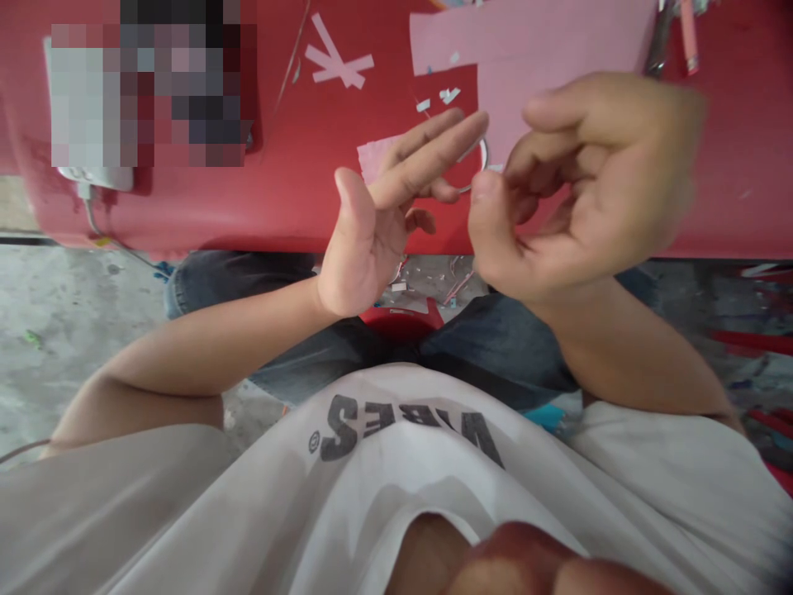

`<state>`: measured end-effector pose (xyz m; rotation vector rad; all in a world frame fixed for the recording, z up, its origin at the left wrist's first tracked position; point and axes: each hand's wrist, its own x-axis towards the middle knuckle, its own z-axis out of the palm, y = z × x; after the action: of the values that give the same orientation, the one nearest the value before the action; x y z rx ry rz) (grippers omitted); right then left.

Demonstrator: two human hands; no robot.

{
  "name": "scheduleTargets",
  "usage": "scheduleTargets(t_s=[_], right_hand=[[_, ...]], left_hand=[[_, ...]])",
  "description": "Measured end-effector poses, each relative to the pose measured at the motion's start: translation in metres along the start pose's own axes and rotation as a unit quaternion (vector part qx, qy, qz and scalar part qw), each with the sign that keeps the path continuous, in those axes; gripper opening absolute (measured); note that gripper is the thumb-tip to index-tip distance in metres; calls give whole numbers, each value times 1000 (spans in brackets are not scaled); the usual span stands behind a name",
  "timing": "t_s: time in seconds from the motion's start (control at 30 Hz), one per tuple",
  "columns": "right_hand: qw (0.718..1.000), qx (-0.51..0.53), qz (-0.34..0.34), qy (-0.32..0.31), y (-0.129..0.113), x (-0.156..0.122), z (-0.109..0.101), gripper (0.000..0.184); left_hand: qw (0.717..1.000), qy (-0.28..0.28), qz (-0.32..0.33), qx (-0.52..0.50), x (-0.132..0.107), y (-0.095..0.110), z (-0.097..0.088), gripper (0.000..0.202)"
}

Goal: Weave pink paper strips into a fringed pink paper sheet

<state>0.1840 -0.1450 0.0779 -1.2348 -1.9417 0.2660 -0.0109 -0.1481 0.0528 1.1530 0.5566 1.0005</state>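
Note:
My left hand [396, 194] is raised over the near edge of the red table, thumb up and first fingers stretched out, the lower fingers bent. Beside it, my right hand [588, 182] is curled, its thumb close to the bent fingertips; whatever it may pinch is hidden. Between the two hands shows a thin white curved strip [485, 154], like part of a ring. I cannot tell whether it lies on the table or touches my fingers. Behind my left fingers is a small pink paper piece [370, 160]. A large pink paper sheet [533, 41] lies beyond my right hand.
Crossed pink paper strips [338, 62] and small white scraps [449, 95] lie on the red table [297, 182]. At the left is a white power strip [105, 178] with a cable, partly blurred out. A pink pen-like stick [689, 37] lies far right. Scraps litter the floor.

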Motion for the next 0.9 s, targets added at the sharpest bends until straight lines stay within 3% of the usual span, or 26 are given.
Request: scheduleTargets(t_s=[0.03, 0.13, 0.2, 0.27, 0.37, 0.5, 0.67, 0.8, 0.9], right_hand=[[995, -5, -66, 68, -3, 2, 0, 22], [988, -25, -126, 87, -8, 7, 1, 13], [986, -34, -133, 94, -9, 9, 1, 11], [986, -56, -122, 97, -8, 10, 1, 16], [986, -117, -93, 78, -2, 9, 3, 32], [985, -103, -109, 80, 3, 7, 5, 37], [994, -77, -44, 71, 0, 6, 1, 29], [988, -104, -84, 72, 2, 3, -2, 25], [993, -83, -70, 52, 0, 5, -2, 26]], left_hand=[[1000, 3, -4, 6, 0, 2, 1, 84], [998, 20, -32, 42, 1, 1, 1, 86], [999, 3, 35, 27, 1, -2, 0, 88], [999, 2, 44, 31, 2, -3, -1, 88], [999, -1, -9, 41, 3, -2, -3, 81], [1000, -12, 17, 3, 5, -2, -5, 86], [1000, -11, -1, 22, 6, -1, -5, 93], [1000, -16, -5, 19, 5, -1, -4, 89], [1000, -19, 6, 10, 5, -4, -4, 85]])
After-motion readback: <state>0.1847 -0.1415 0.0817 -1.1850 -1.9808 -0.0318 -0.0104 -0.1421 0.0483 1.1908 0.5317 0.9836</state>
